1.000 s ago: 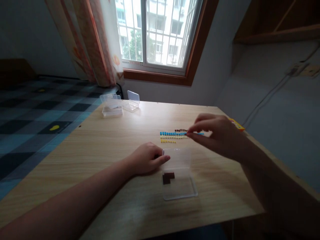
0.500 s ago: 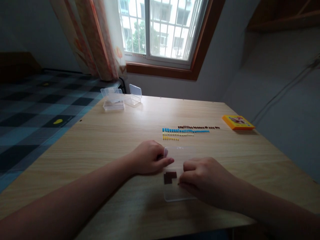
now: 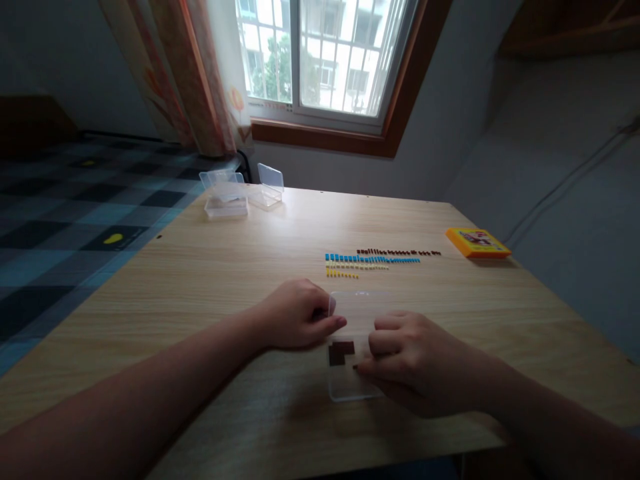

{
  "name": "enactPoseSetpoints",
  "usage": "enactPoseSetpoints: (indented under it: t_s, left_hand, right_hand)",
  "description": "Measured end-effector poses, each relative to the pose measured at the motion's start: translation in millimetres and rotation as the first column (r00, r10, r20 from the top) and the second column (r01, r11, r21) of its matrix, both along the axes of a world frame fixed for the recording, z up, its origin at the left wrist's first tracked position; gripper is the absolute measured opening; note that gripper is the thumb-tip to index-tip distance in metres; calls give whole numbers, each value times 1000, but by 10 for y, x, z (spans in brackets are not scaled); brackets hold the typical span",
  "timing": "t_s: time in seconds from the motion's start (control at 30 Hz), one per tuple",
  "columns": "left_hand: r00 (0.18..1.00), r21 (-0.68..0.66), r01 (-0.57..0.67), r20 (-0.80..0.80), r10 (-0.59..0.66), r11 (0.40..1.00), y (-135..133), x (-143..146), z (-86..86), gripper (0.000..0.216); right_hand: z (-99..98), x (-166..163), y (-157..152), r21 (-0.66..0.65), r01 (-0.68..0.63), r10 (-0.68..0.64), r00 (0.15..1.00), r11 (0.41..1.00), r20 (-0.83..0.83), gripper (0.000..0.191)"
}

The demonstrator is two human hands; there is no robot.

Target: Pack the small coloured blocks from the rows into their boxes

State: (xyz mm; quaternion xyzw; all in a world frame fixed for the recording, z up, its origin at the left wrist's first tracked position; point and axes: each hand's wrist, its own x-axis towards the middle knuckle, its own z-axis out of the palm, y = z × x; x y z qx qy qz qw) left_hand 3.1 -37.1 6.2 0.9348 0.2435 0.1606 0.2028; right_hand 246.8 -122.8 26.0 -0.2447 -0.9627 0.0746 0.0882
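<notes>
A clear plastic box with its lid raised lies in front of me, near the table's front edge. Dark brown building bricks are laid together in its left part. My left hand is closed at the box's left edge, its thumb stretched over the rim and the other fingers curled. Over the box's right side, my right hand pinches a small dark brick between thumb and forefinger. This hand hides the box's right part.
Beyond the box run rows of small brown bricks, blue bricks, pale bricks and yellow bricks. A yellow-orange package lies at the right edge. Open clear boxes stand at the back left.
My right hand has shifted slightly to the right, and the small dark brick at its fingertips shows more plainly. My left hand stays in place at the box.
</notes>
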Motion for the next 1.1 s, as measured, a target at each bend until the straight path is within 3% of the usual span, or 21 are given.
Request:
enactPoseSetpoints:
  t_s: [0.43,1.1]
  left_hand:
    - [1000,-16,-4,-15,4,1000,4,9,9,43]
    - [1000,-2,-2,-20,2,1000,4,5,5,43]
  right_hand:
    - [-77,-17,-1,99,69,-67,998,993,-20,14]
    - [-49,-3,8,102,50,-46,998,994,-35,18]
